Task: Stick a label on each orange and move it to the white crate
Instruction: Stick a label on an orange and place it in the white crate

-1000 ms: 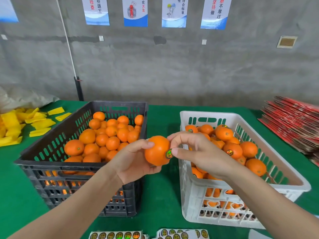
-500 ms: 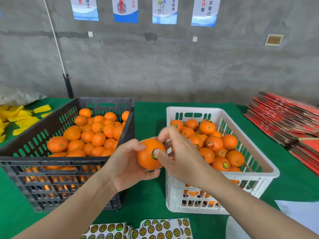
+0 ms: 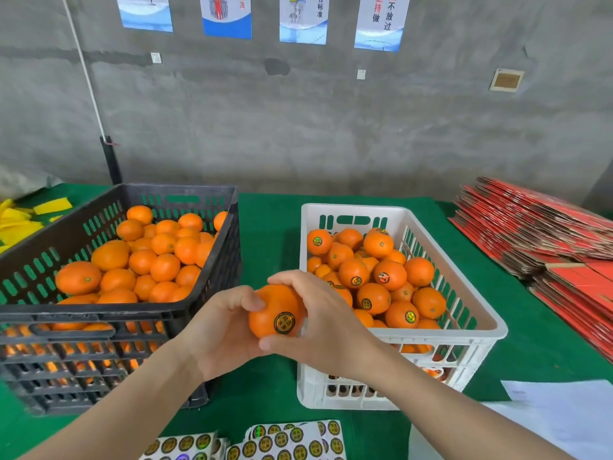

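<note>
An orange with a round gold-and-black label on its front is held between the two crates. My left hand cups it from the left, thumb on top. My right hand grips it from the right, fingers over the top and thumb underneath. The black crate on the left holds several unlabelled oranges. The white crate on the right holds several labelled oranges. Label sheets lie at the near table edge.
The table has a green cloth. Stacks of red flat cartons sit at the right, yellow pieces at the far left, and white paper at the near right. A grey wall with posters stands behind.
The label is now fully stuck on the orange and faces the camera. My right hand shifted from pressing the label to gripping the orange from the right. The orange is held slightly lower.
</note>
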`<state>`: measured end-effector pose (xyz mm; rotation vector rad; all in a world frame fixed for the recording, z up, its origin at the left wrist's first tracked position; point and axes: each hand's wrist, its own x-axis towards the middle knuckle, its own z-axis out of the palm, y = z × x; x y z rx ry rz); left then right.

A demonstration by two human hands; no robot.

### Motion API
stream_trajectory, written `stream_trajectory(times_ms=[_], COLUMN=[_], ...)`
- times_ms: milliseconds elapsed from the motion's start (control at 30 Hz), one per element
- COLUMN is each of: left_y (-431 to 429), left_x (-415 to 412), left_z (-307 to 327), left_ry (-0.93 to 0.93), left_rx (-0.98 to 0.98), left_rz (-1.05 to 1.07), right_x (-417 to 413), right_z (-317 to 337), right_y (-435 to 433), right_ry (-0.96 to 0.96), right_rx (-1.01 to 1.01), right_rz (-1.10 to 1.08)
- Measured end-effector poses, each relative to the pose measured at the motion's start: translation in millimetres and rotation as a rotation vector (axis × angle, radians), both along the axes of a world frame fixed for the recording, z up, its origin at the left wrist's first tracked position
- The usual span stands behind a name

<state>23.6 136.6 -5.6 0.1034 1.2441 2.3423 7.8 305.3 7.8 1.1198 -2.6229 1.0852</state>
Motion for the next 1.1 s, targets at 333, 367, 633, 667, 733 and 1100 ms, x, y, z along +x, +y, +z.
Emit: stream_trajectory(times_ms=[333, 367, 633, 667, 733, 1100], left_y=[-66, -77, -130, -139, -155, -153], left_x=[-71, -76, -91, -93, -97, -145], left_z=[26, 24, 19, 21, 21, -44], left_ry=[0.127, 0.1, 0.019, 0.026, 0.033, 0.084], left_rx=[-0.572, -0.553, -0.562, -0.576, -0.633, -1.73], left_rz=[0.539, 0.566, 0.749, 0.774, 0.808, -0.534], right_x=[-190, -213, -319, -321, -320, -170], right_z=[-10, -14, -48, -49, -45, 5], right_y=[29, 31, 30, 27, 16, -108], right_ry=[-0.162, -0.151, -0.185, -0.213, -0.199, 0.439], right_rx=[-0.141, -0.091, 0.565, 0.633, 0.761, 0.029], right_rz=[-0.552, -0.605, -0.725, -0.749, -0.809, -0.017])
